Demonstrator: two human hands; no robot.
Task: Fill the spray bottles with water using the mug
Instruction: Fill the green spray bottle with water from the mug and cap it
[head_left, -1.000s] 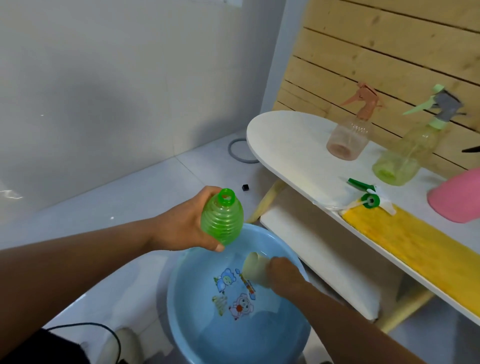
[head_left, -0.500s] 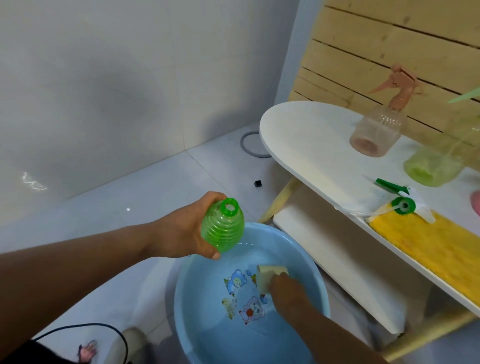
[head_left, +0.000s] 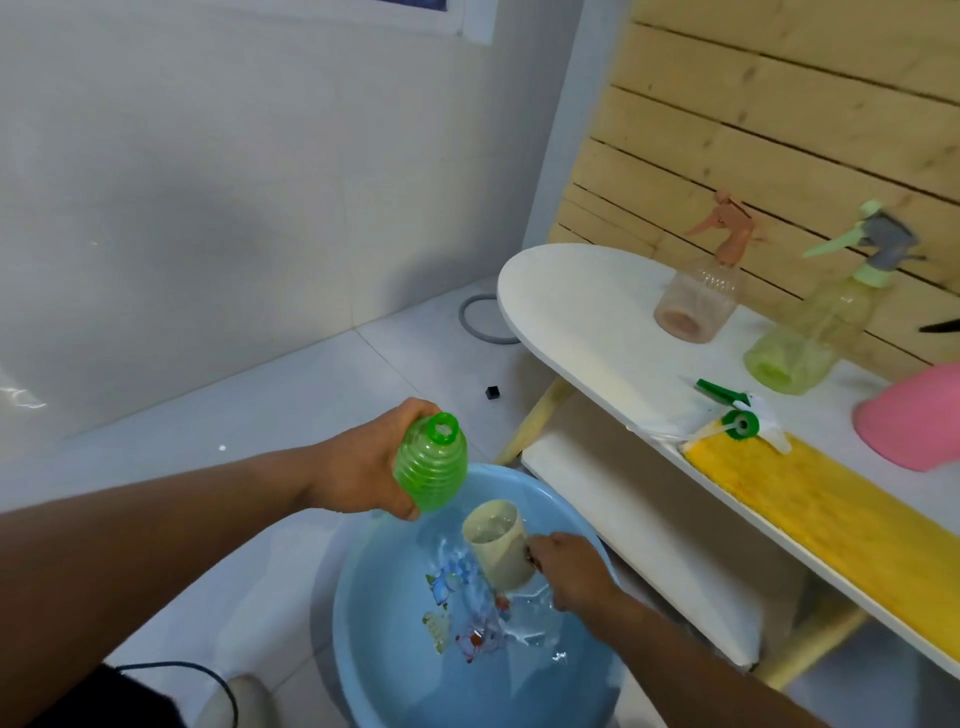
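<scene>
Over the round blue plastic basin (head_left: 363, 649), the left hand (head_left: 358, 462) is gripping the uncapped ribbed green plastic bottle (head_left: 430, 462); the right hand (head_left: 569, 569) is clasping the cream plastic mug (head_left: 500, 544).

Ribbed translucent green plastic bottle (head_left: 430, 467), glossy, cap off. Cream plastic mug (head_left: 498, 545), smooth, wet sheen. Round light-blue plastic basin (head_left: 363, 644), glossy, cartoon print under rippled water. White oval counter (head_left: 576, 312), matt, smooth. Yellow cloth pad (head_left: 810, 509) on it, rough nap. Clear pinkish plastic spray bottle (head_left: 698, 296) and clear yellow-green plastic spray bottle (head_left: 810, 332), shiny. Pale wood slat wall (head_left: 779, 114), matt, knotty. White floor tiles (head_left: 291, 405), semi-gloss.
</scene>
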